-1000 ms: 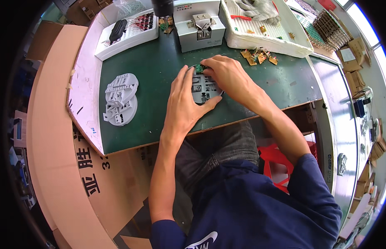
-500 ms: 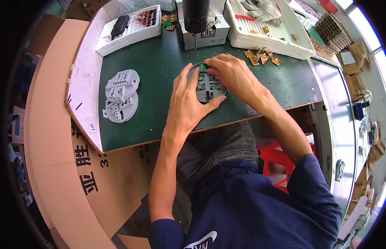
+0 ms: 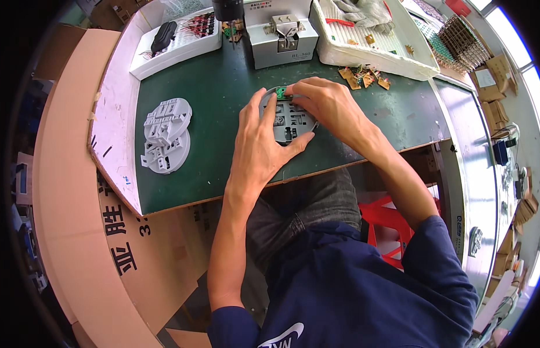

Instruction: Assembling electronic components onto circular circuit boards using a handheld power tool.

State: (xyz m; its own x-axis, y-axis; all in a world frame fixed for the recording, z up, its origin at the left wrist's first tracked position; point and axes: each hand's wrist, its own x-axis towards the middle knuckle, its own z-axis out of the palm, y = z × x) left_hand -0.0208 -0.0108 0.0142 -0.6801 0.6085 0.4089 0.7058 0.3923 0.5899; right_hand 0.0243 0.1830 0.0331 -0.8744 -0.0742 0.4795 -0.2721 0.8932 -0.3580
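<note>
A round grey plastic housing (image 3: pixel 293 123) with slots and raised parts lies on the green work table in front of me. My left hand (image 3: pixel 258 130) is closed round its left and near side, thumb at the near rim and fingers toward the far rim. A small green circuit board (image 3: pixel 281 93) sits at the housing's far edge, beside my left fingertips. The bent fingers of my right hand (image 3: pixel 323 101) reach over the far right side and pinch at this board; their tips are partly hidden.
Two similar grey housings (image 3: pixel 168 133) overlap at left. Behind are a foam tray (image 3: pixel 183 55) with wired parts, a hanging black cylindrical tool (image 3: pixel 228 10), a metal-topped machine (image 3: pixel 284 49) and a white foam box (image 3: pixel 377 61). Small brown boards (image 3: pixel 362 78) lie before the box.
The hanging black tool has shifted left, uncovering the machine behind it. My right fingers have moved slightly, and more of the green circuit board shows. My left hand keeps its hold.
</note>
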